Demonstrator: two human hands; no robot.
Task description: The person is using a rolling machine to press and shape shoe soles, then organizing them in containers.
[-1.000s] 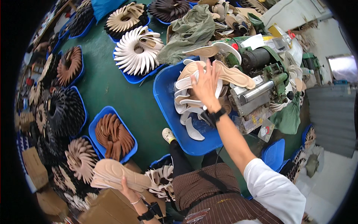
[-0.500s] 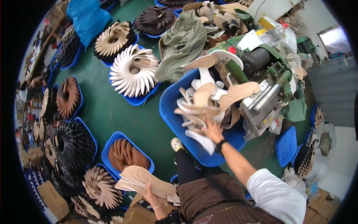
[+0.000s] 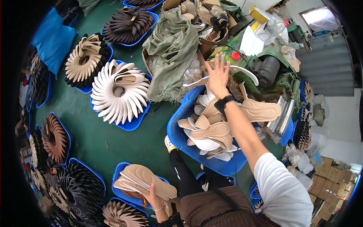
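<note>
Overhead, the head view shows the right hand (image 3: 217, 75) raised with fingers spread apart, gripping nothing, held above the far rim of a blue tray (image 3: 181, 125). A white curved insole (image 3: 242, 71) lies just beyond the fingertips, against the green machine (image 3: 278, 73). Loose beige and white insoles (image 3: 211, 132) fill the tray, one large beige piece (image 3: 261, 109) resting across its right edge beside a metal roller (image 3: 284, 115). The left hand (image 3: 153, 197) sits at the lower edge, fingers clamped on a fanned stack of beige insoles (image 3: 145, 181) above another blue tray. A yellow box (image 3: 259, 14) stands at the top of the clutter by white paper (image 3: 251, 42). Brown cartons (image 3: 332, 174) are stacked at the lower right. White insoles fanned in a ring (image 3: 120, 92) fill a tray on the green floor (image 3: 94, 136).
</note>
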